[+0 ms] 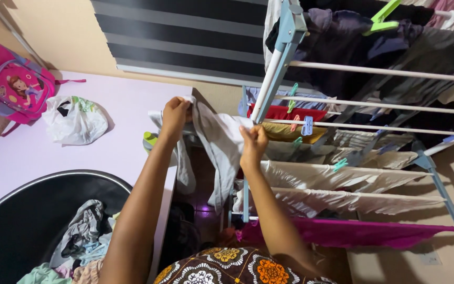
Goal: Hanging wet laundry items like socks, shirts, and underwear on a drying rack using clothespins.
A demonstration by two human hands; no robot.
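Both hands, left hand and right hand, grip a pale shirt spread beside the drying rack; hanging looks underway.

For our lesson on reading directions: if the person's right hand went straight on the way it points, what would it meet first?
Probably the drying rack's blue-white upright post, just past the right hand and the white garment in its grip; depth is unclear.

Warm indoor light, soft shadows, slight wide-angle edge distortion.
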